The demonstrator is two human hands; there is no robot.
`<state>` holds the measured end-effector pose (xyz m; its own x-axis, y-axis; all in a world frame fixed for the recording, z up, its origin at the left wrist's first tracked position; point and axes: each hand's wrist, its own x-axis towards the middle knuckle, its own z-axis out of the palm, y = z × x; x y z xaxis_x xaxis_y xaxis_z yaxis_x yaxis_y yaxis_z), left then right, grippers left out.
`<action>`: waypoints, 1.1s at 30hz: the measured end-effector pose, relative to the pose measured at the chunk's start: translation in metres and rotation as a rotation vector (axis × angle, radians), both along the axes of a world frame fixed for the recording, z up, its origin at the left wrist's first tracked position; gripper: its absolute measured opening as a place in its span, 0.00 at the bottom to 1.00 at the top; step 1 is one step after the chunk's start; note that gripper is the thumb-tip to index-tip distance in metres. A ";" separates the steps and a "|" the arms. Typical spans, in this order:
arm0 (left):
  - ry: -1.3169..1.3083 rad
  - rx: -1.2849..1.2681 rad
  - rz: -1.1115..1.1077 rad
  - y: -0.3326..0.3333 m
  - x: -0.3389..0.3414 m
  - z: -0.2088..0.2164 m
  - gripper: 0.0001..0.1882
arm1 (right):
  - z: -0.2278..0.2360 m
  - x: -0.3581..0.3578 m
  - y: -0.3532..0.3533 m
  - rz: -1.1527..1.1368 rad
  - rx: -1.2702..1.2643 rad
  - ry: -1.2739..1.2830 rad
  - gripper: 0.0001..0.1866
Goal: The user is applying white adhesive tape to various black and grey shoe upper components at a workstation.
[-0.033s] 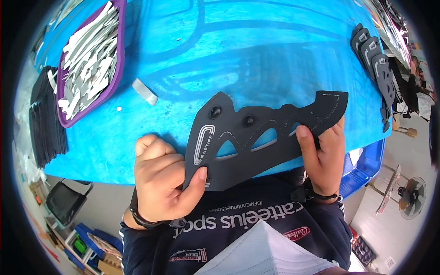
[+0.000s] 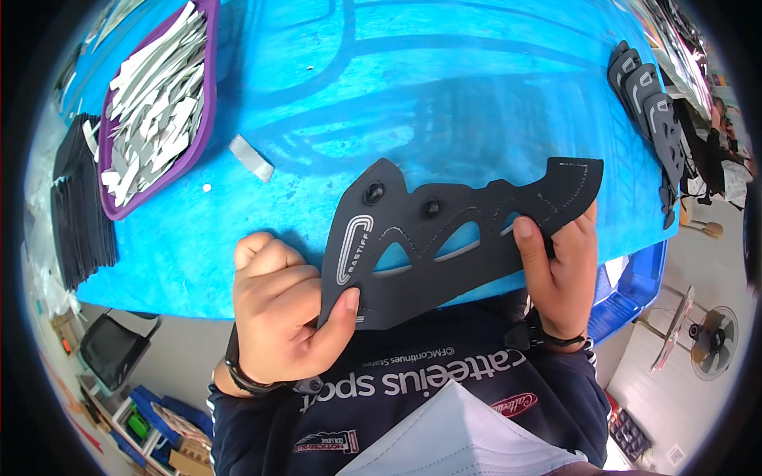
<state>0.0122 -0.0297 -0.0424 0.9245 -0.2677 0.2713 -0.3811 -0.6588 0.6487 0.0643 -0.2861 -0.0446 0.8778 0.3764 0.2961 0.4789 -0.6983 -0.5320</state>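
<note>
A black flat cut-out panel (image 2: pixel 444 270) is held up between both hands over the table's near edge. It has stitched lines, tapered openings, two round dark studs near its far edge and a pale printed mark at its left end. My left hand (image 2: pixel 282 305) is closed on the panel's lower left corner, thumb on top and fingers curled. At the right end my right hand (image 2: pixel 559 274) grips it, thumb on the face by an opening and the other fingers mostly hidden behind.
On the blue table (image 2: pixel 476 103) stands a purple basket (image 2: pixel 208 119) full of white and grey strips. A loose grey strip (image 2: pixel 252 159) lies beside it. A stack of dark pieces (image 2: pixel 83 214) is at far left, similar black panels (image 2: pixel 655 111) at far right. A blue crate (image 2: pixel 631 297) sits below the right edge.
</note>
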 end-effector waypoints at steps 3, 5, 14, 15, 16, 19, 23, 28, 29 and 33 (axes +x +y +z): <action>-0.011 0.050 -0.011 0.000 0.000 0.001 0.12 | -0.001 -0.001 0.003 0.008 -0.076 -0.132 0.09; -0.034 0.094 0.005 -0.002 0.000 -0.001 0.13 | -0.005 -0.005 0.006 -0.003 -0.168 -0.200 0.09; -0.140 -0.091 0.033 0.004 -0.006 -0.002 0.06 | -0.003 -0.015 -0.004 -0.008 0.609 0.299 0.11; -0.116 -0.220 0.056 0.004 -0.009 -0.004 0.06 | 0.000 -0.016 -0.007 0.045 0.601 0.265 0.12; -0.091 -0.348 0.076 0.003 -0.013 -0.007 0.07 | 0.002 -0.016 -0.007 0.046 0.602 0.244 0.12; 0.061 -0.806 0.196 -0.003 -0.024 -0.005 0.10 | 0.011 -0.022 -0.002 0.376 0.794 0.282 0.14; 0.238 -1.098 0.066 -0.013 -0.033 -0.001 0.22 | 0.021 -0.037 0.009 0.365 0.833 0.321 0.16; 0.136 -1.250 0.091 -0.022 -0.040 0.006 0.25 | 0.009 -0.051 0.049 0.208 1.661 0.578 0.18; 0.117 -1.219 0.088 -0.023 -0.043 0.008 0.24 | 0.003 -0.051 0.049 0.298 1.580 0.702 0.16; 0.055 -1.213 0.115 -0.028 -0.049 0.014 0.20 | 0.009 -0.062 0.055 0.310 1.504 0.634 0.11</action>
